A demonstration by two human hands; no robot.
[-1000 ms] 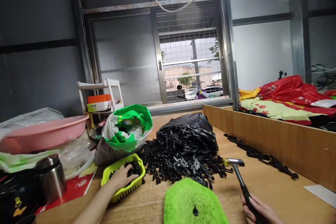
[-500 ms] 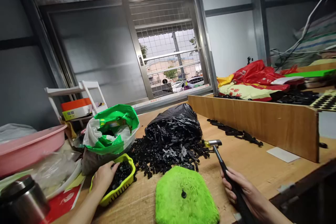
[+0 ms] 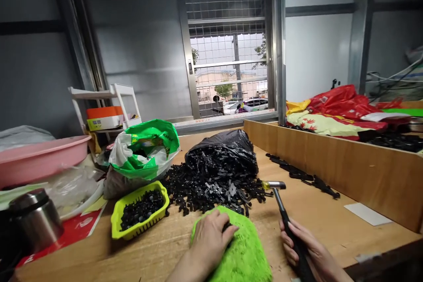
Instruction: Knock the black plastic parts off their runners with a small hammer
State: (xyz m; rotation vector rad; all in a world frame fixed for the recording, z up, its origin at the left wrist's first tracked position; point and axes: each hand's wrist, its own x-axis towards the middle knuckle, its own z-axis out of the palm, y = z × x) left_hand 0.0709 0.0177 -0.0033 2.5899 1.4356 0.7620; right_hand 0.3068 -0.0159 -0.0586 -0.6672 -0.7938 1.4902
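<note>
Okay, your left hand (image 3: 209,242) lies fingers-spread on a green fuzzy pad (image 3: 247,251), while your right hand (image 3: 300,246) closes around the handle of a hammer (image 3: 280,205), near a heap of black plastic parts (image 3: 208,189).

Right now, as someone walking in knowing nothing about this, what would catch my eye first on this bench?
The big heap of small black plastic parts spilling from a black bag stands out first, in the middle of the wooden bench. Just in front of it, the left hand rests on a bright green fuzzy pad, while the right hand grips a hammer. To the left sits a yellow-green basket full of black pieces.
</note>
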